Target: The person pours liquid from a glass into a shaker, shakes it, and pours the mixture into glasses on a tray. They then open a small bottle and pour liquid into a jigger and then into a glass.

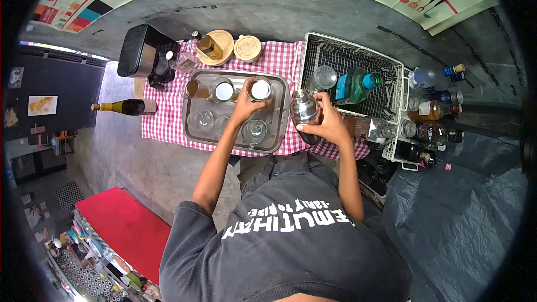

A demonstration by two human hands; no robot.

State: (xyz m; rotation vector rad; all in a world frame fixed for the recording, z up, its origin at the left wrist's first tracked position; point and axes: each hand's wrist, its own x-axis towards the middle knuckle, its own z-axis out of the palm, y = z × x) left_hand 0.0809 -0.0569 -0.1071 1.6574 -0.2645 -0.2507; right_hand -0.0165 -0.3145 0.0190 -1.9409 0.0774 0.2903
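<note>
My left hand [245, 107] is closed around a small glass with a white top [260, 88], held over the far right corner of a metal tray [281, 126]. My right hand [327, 124] grips a shiny metal shaker [305, 106] just right of the tray, on the red checked cloth [168, 126]. Several glasses stand in the tray, among them a stemmed glass [254, 131] below my left wrist and a cup [224, 90] next to the held glass.
A white wire basket [391, 67] on the right holds a green bottle [355, 86] and a glass; more bottles [433, 109] stand beside it. A black machine [142, 53], round wooden boards [224, 45] and a wine bottle [126, 106] are at the left and back.
</note>
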